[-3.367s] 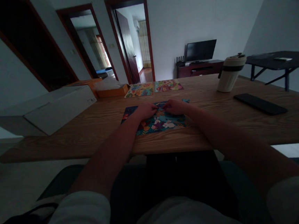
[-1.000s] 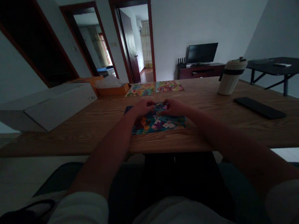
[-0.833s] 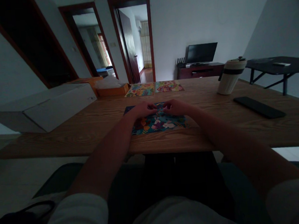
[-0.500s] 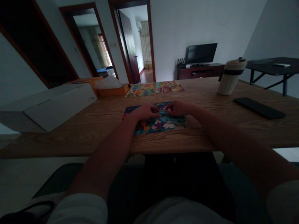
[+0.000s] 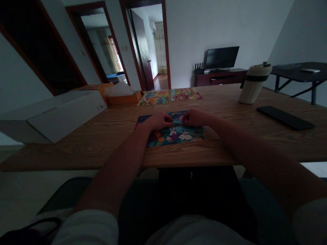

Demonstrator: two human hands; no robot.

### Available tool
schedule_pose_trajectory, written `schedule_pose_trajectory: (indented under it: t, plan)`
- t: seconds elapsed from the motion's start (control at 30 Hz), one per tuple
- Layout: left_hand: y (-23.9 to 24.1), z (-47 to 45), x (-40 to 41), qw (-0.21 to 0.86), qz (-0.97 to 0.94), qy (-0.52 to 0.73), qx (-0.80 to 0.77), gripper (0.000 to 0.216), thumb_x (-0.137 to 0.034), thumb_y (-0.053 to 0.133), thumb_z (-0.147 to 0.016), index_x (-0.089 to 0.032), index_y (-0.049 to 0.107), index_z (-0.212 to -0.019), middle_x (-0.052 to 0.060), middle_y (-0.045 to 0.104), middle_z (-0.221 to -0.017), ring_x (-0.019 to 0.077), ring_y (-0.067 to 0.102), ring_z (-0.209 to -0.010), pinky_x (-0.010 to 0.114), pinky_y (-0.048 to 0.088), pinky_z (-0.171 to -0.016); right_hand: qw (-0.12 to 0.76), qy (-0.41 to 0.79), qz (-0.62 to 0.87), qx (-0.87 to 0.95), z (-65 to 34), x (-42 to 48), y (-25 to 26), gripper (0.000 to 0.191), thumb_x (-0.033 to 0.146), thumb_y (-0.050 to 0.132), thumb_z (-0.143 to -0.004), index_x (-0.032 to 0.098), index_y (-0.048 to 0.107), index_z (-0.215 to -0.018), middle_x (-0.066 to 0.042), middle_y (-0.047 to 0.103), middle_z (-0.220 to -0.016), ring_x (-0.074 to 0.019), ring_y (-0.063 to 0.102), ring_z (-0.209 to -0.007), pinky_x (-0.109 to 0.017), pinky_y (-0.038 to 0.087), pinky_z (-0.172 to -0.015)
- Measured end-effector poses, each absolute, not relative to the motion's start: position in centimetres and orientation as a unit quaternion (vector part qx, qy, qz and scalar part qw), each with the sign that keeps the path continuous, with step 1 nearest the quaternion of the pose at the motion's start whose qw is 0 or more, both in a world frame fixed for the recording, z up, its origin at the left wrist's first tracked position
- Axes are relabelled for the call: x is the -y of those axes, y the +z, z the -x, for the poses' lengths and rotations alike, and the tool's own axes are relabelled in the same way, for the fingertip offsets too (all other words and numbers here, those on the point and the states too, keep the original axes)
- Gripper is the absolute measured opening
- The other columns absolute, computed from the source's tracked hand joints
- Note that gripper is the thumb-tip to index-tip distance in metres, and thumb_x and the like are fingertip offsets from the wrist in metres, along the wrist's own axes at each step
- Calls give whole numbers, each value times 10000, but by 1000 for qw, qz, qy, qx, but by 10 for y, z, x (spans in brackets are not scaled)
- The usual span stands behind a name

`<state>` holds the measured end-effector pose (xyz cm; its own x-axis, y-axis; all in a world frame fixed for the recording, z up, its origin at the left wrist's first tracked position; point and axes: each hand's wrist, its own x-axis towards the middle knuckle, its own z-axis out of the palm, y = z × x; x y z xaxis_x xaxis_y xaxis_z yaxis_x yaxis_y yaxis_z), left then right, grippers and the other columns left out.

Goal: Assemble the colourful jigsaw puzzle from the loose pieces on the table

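Observation:
A colourful picture sheet [image 5: 169, 140] with white rabbits, flowers and a dark blue-green ground lies flat near the front edge of the wooden table. Over its left part rests my left hand [image 5: 161, 120], fingers curled and drawn together toward the thumb. My right hand [image 5: 195, 117] faces it from the sheet's right side, its fingers also bent in a pinch. A small gap separates the two hands, with the sheet's printed surface between them. Whatever the fingertips hold, if anything, is too small and dark to make out. My hands and forearms cover parts of the sheet.
Two more colourful sheets, one yellowish [image 5: 154, 97] and one pinkish [image 5: 186, 94], lie farther back. Left stand a long white box [image 5: 65, 114] and an orange box [image 5: 125, 99] with clear plastic. On the right are a cream tumbler [image 5: 253, 86] and a flat black object [image 5: 285, 117].
The view has shifted slightly. Both hands stay over the rabbit picture, and the right fingers look a little more curled downward.

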<state>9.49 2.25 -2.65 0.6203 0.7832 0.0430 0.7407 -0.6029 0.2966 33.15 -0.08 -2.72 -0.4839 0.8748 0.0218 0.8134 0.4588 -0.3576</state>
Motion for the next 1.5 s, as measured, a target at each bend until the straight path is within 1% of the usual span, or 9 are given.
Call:
schedule_pose_trajectory:
  t: [0.23, 0.4, 0.47, 0.63, 0.77, 0.9, 1.07, 1.23, 1.5]
  plan:
    - [-28, -97, -22, 85, -885, 91, -448, 259, -296, 617, -891, -203, 755, -1090, 50, 752, -1080, 193, 675, -953, 260, 474, -851, 120, 157, 442, 875, -330, 2, -29, 223, 296, 619, -836, 163, 781, -913, -37, 710, -740, -143, 585, -641, -249, 399, -595]
    - [-29, -105, -16, 39, -869, 97, -484, 280, -370, 597, -914, -185, 746, -1061, 74, 751, -1034, 207, 676, -917, 270, 475, -795, 176, 120, 428, 878, -329, 0, -34, 314, 205, 607, -827, 170, 758, -1101, -77, 745, -962, -171, 629, -777, -251, 438, -690]
    - [-30, -109, -14, 12, -861, 99, -500, 299, -409, 585, -919, -187, 744, -1041, 83, 747, -1019, 219, 673, -897, 284, 472, -776, 170, 114, 421, 884, -329, -1, -36, 363, 191, 594, -832, 189, 738, -1165, -71, 747, -994, -181, 640, -806, -258, 445, -721]
    - [-27, -111, -10, 19, -861, 114, -495, 326, -451, 575, -915, -189, 744, -1008, 80, 746, -998, 218, 669, -891, 284, 469, -775, 152, 123, 415, 889, -330, -1, -37, 350, 216, 613, -821, 218, 743, -1145, -53, 749, -1021, -193, 653, -847, -273, 453, -763]
    - [-25, -107, -11, 103, -890, 108, -432, 380, -494, 603, -888, -185, 740, -1062, 62, 749, -1011, 195, 676, -882, 262, 473, -781, 145, 123, 408, 893, -328, -2, -38, 281, 239, 613, -828, 198, 763, -1062, -47, 747, -918, -174, 636, -779, -265, 439, -710]
    - [-26, -107, -13, 107, -895, 87, -425, 439, -524, 680, -813, -196, 738, -1099, 65, 745, -1031, 201, 672, -873, 268, 473, -762, 131, 114, 429, 886, -324, -4, -39, 232, 269, 594, -850, 178, 779, -957, -46, 731, -811, -160, 609, -698, -262, 406, -645]
    - [-26, -105, -14, 107, -897, 80, -422, 480, -517, 666, -816, -192, 727, -1164, 84, 731, -1087, 213, 663, -927, 280, 475, -806, 121, 138, 432, 883, -325, -4, -38, 251, 305, 604, -857, 174, 787, -970, -49, 737, -802, -158, 615, -681, -258, 404, -620]
    - [-22, -102, -12, 117, -895, 73, -424, 442, -476, 655, -831, -202, 725, -1170, 64, 738, -1061, 206, 663, -921, 280, 481, -814, 120, 151, 423, 885, -328, -1, -32, 241, 214, 607, -816, 172, 793, -964, -40, 744, -820, -147, 616, -691, -243, 418, -633]
    - [-19, -101, -10, 127, -891, 68, -430, 376, -399, 671, -833, -226, 738, -1161, 49, 734, -1141, 214, 670, -989, 279, 483, -882, 131, 129, 450, 874, -326, 2, -30, 293, 271, 585, -860, 184, 785, -1055, -36, 712, -767, -149, 577, -665, -253, 396, -604]
